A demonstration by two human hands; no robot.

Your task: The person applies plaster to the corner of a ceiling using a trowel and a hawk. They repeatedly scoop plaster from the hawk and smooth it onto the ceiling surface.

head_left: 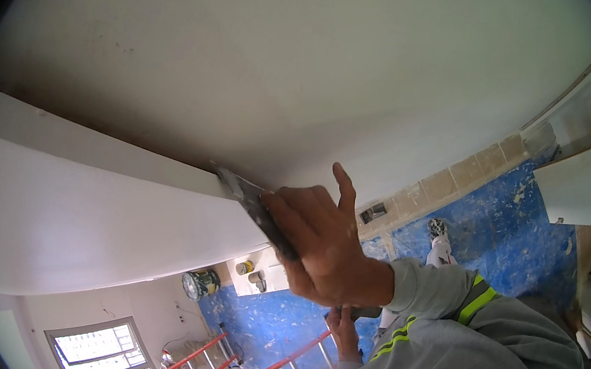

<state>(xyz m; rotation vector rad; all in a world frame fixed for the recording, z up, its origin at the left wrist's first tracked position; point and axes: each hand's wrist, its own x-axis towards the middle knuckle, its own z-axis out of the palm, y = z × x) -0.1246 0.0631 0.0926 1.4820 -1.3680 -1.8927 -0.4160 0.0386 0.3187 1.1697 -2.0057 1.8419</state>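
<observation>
Scraper [255,214] held in fingers of right hand [325,243], tip at pale beam [106,145]; left hand [344,335] fingers grip partly hidden dark object [365,313].

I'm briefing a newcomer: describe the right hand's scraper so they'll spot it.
Start at the pale wall filling the top, then follow the slanting band down to the right hand. The scraper there is flat and smeared; unlike the tool in the left hand, it is held higher.

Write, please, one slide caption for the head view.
The right hand holds a flat blade at a pale wall, above a white-spotted blue floor.
</observation>
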